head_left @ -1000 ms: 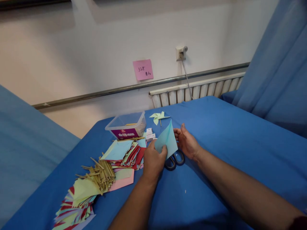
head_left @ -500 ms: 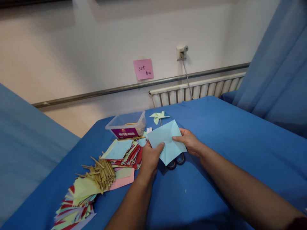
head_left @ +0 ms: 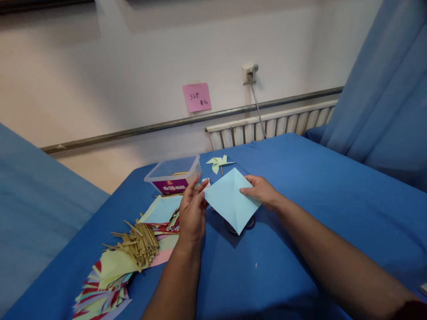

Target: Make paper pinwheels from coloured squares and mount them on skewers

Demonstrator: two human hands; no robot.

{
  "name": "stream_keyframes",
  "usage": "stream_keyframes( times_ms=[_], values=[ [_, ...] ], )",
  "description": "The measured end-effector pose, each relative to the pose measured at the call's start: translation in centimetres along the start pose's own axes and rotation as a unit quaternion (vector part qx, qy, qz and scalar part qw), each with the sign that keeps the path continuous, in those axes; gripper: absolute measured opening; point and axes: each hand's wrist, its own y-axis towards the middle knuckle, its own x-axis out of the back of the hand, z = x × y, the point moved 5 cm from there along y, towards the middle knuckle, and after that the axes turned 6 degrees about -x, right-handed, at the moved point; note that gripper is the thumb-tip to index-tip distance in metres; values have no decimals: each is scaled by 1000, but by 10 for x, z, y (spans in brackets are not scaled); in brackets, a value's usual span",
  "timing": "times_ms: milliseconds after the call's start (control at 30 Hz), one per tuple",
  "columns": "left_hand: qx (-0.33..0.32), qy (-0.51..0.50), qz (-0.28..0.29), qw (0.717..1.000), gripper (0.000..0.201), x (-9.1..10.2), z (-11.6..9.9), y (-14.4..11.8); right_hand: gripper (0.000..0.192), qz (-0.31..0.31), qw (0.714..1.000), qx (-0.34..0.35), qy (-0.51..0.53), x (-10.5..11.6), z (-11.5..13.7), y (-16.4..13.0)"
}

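Observation:
A light blue paper square is held flat above the blue table, standing on one corner like a diamond. My right hand pinches its right corner. My left hand touches its left corner with the fingers spread. Black scissors lie on the table under the sheet, mostly hidden by it. A small pale green paper pinwheel lies just beyond the sheet.
A clear plastic box stands left of the pinwheel. Several coloured paper squares and a bundle of thin sticks spread along the table's left side. Blue cloth hangs right and left; a radiator runs behind.
The folded blue triangle has been opened out into a flat square. My left hand slid from its lower edge to its left corner; my right hand took the right corner.

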Motion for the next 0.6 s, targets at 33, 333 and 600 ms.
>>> stream_keyframes(
  times_ms=[33,333,600],
  values=[
    [-17,26,17,999,69,2,-4,4,32,22,1000,-10,-9,0,2,-1],
    [-117,261,183,941,57,-9,-18,-5,28,-68,995,28,-71,33,13,6],
    [-80,260,244,931,40,-15,-12,-14,42,-13,998,25,-63,18,15,0]
  ],
)
